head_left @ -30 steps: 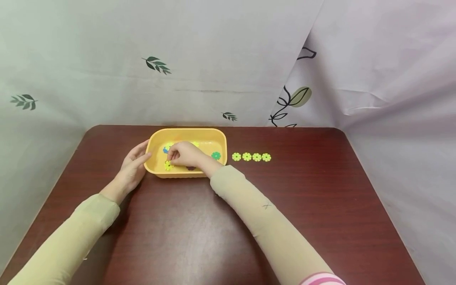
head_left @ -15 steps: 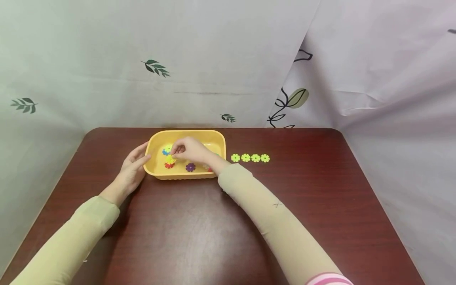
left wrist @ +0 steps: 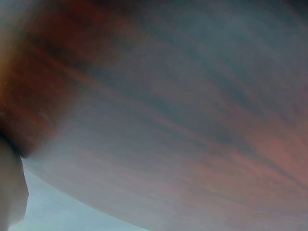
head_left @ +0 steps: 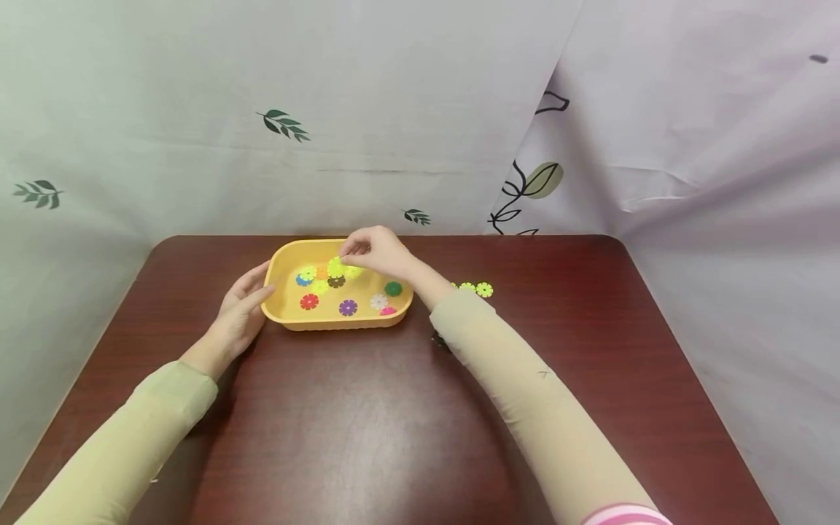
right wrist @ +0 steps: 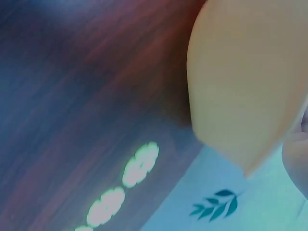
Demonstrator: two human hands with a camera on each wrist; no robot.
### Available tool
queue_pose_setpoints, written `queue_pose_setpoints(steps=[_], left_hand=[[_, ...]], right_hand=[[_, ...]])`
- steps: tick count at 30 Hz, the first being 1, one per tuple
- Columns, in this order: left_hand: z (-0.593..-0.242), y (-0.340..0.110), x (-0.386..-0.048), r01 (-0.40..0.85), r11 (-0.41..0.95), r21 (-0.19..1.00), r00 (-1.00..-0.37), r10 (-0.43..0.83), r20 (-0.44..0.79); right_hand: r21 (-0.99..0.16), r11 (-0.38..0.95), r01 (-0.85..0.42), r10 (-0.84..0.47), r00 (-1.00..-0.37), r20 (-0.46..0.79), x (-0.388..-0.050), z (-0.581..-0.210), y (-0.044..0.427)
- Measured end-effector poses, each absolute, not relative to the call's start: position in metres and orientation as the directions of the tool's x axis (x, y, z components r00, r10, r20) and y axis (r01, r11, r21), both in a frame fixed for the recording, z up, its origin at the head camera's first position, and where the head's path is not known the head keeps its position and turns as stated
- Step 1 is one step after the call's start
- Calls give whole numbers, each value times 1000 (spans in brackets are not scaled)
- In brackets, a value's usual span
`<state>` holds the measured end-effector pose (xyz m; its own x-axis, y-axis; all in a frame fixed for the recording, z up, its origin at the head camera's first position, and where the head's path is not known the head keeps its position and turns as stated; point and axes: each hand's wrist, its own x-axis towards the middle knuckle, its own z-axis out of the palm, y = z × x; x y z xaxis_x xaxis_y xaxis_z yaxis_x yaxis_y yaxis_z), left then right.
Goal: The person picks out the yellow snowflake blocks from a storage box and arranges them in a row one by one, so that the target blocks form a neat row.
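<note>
In the head view, my left hand (head_left: 239,313) holds the left end of a yellow plastic basin (head_left: 275,310), thumb over the rim and fingers along the outer wall. My right hand (head_left: 380,251) is raised over the basin's far side and pinches a yellow snowflake disc (head_left: 336,267) between thumb and fingertips. Inside lie loose notched discs: a red disc (head_left: 309,301), a purple disc (head_left: 348,308), a white disc (head_left: 378,301), a green disc (head_left: 393,289), a dark brown disc (head_left: 336,281) and several others. The left wrist view is mostly blurred tabletop.
Right of the basin, yellow discs (head_left: 484,290) lie in a row on the brown table (head_left: 341,437), partly hidden by my right forearm. The right wrist view also shows yellow discs (right wrist: 106,207) from this row. Cloth with leaf prints (head_left: 367,131) hangs behind the table.
My right hand has lifted from the basin's left part and moved right and away, carrying a yellow disc. More discs are uncovered. My left hand stays on the basin.
</note>
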<state>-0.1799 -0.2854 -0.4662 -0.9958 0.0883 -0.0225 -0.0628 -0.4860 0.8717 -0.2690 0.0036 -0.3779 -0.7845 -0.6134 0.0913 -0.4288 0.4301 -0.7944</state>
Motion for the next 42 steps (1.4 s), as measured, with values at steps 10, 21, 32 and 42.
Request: queue_pose_setpoints(steps=[10, 21, 32, 42], left_hand=[[-466, -287, -180, -77, -472, 878, -995, 92, -37], [-466, -286, -179, -70, -462, 884, -995, 90, -31], [-467, -286, -179, -68, -464, 883, -995, 95, -27], [-466, -283, -179, -70, -464, 883, -995, 93, -30]], right_hand=[[-801, 461, -382, -519, -848, 106, -278, -372, 43], [-810, 477, -340, -449, -887, 108, -285, -372, 86], [-838, 465, -286, -356, -927, 119, -277, -368, 131], [-852, 470, -229, -278, -955, 103, -268, -368, 175]])
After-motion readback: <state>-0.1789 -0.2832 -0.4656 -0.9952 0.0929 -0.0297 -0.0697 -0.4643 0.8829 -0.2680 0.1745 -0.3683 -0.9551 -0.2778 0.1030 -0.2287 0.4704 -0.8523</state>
